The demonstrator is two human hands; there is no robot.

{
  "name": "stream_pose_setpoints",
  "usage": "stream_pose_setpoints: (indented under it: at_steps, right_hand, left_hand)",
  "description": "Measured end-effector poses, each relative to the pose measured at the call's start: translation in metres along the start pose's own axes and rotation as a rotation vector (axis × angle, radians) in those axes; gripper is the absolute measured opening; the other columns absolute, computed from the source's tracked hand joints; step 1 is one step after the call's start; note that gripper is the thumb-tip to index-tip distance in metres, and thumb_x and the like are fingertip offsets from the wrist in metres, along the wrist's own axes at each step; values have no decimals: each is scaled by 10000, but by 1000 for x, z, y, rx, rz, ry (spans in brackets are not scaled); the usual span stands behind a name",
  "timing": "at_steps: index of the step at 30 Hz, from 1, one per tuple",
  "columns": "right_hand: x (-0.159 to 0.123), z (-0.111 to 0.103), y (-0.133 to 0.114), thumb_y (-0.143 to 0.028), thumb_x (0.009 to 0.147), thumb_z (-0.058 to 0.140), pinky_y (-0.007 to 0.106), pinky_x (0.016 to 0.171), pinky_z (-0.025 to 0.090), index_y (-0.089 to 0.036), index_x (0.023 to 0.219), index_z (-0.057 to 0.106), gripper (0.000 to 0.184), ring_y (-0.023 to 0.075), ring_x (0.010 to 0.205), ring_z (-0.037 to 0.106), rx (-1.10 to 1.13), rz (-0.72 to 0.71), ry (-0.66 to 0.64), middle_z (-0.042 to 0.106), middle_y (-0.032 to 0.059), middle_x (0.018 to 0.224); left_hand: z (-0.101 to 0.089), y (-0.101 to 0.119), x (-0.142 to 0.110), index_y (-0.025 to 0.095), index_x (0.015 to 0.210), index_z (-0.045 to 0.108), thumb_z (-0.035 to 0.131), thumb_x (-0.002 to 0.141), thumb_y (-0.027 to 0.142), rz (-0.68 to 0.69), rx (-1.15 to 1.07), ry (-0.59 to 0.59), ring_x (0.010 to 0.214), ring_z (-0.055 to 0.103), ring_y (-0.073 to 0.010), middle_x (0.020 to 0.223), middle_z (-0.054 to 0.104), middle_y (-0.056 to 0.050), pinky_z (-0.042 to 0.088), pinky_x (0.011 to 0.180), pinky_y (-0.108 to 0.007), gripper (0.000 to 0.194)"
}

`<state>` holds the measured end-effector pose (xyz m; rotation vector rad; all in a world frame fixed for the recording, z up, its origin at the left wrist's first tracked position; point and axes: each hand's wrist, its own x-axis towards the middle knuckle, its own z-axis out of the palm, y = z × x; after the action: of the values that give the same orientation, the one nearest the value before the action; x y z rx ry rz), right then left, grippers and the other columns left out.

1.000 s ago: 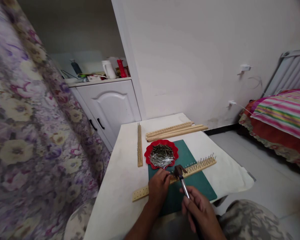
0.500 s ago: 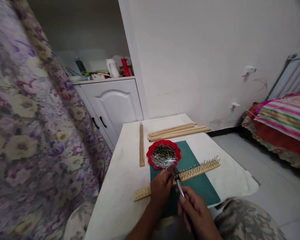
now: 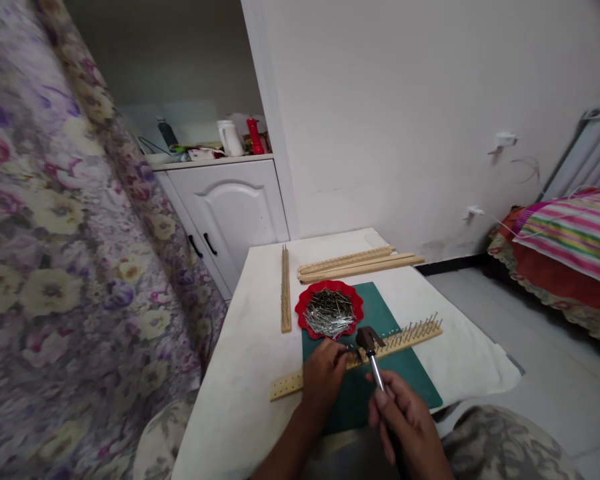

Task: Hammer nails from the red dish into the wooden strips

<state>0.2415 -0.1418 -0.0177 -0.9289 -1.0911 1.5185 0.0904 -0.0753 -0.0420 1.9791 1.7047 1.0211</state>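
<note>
A pale wooden strip (image 3: 287, 385) with rows of holes lies slantwise across a green mat (image 3: 350, 400). Several nails (image 3: 415, 331) stand up from its right part, some leaning. My left hand (image 3: 325, 370) rests on the strip, thumb and fingertips pinched at a nail that they mostly cover. My right hand (image 3: 403, 413) is wrapped round the handle of a hammer (image 3: 373, 353). The hammer's dark head is over the strip, just right of my left fingertips. Beyond my left hand, a red scalloped bowl (image 3: 301, 310) holds a heap of loose nails (image 3: 330, 312).
More wooden strips (image 3: 350, 268) lie at the table's far side, and a narrow strip (image 3: 286, 293) lies left of the bowl. A white cloth covers the table (image 3: 240, 360). A floral curtain (image 3: 80, 267) hangs at left; a bed (image 3: 570, 253) stands at right.
The hammer head has shifted right and turned, moving away from my left fingertips. My right hand has moved slightly right with it. My left hand stays at the strip.
</note>
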Motion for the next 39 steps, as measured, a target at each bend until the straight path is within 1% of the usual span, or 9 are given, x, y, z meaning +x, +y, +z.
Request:
stream_pose_setpoints:
  at_steps: [5, 9, 12, 14, 19, 24, 29, 34, 39]
  right_hand:
    - [-2, -8, 2, -514, 822, 562, 141, 289, 218, -205, 978, 488, 354, 36, 254, 378, 27, -31, 61, 593, -54, 579]
    - [-4, -10, 5, -519, 802, 584, 138, 278, 211, -206, 967, 491, 366, 31, 231, 367, 64, -26, 88, 588, -54, 567]
    - [-6, -10, 3, -525, 803, 583, 126, 286, 195, -200, 968, 494, 375, 19, 234, 363, 72, -20, 83, 595, -46, 569]
    - [-7, -9, 1, -539, 800, 578, 122, 288, 189, -197, 965, 499, 388, 13, 236, 358, 73, -16, 88, 591, -49, 557]
    - [-7, -8, -2, -549, 790, 584, 117, 289, 184, -198, 968, 513, 400, 4, 237, 342, 76, -7, 95, 578, -60, 520]
    - [-6, -8, -1, -564, 783, 584, 128, 294, 177, -193, 964, 500, 421, 9, 242, 332, 75, -2, 88, 554, -72, 500]
    - [-6, -10, 1, -572, 774, 587, 135, 296, 184, -189, 965, 498, 437, 18, 260, 347, 77, 16, 96, 566, -61, 512]
    - [-7, -9, -1, -576, 769, 589, 131, 297, 180, -187, 945, 499, 437, 16, 259, 348, 69, 17, 94, 550, -70, 505]
    - [-6, -8, 0, -565, 780, 584, 131, 306, 172, -195, 952, 477, 423, 16, 265, 338, 87, 7, 95, 538, -79, 503]
  left_hand:
    - [-1, -4, -1, 202, 827, 645, 509, 804, 213, 17, -25, -7, 755, 574, -152, 820, 617, -24, 421, 677, -254, 139]
    - [-11, -8, 2, 194, 822, 637, 475, 830, 233, 42, -55, 2, 739, 573, -155, 804, 613, -30, 432, 669, -255, 167]
    - [-23, -10, 12, 201, 823, 639, 457, 842, 240, 57, -19, 65, 753, 579, -160, 818, 622, -28, 433, 680, -257, 187]
    - [-29, -10, 24, 208, 824, 642, 460, 838, 226, 72, 42, 72, 776, 582, -166, 826, 627, -27, 431, 692, -260, 183]
    - [-27, -8, 60, 208, 847, 647, 476, 829, 177, 118, 293, -94, 860, 581, -175, 893, 633, -38, 421, 745, -265, 175]
    - [-12, -4, 82, 205, 826, 659, 500, 822, 174, 89, 495, -203, 834, 596, -184, 893, 638, -45, 396, 674, -258, 162]
    - [-6, -5, 88, 191, 796, 650, 521, 812, 179, 74, 568, -250, 805, 599, -186, 874, 629, -53, 382, 643, -256, 131]
    - [-4, -5, 90, 174, 832, 635, 479, 835, 170, 68, 650, -307, 776, 601, -176, 876, 619, -62, 401, 656, -264, 156]
    - [-5, -1, 91, 153, 878, 628, 446, 857, 167, 66, 705, -329, 782, 612, -196, 913, 623, -93, 421, 678, -297, 183]
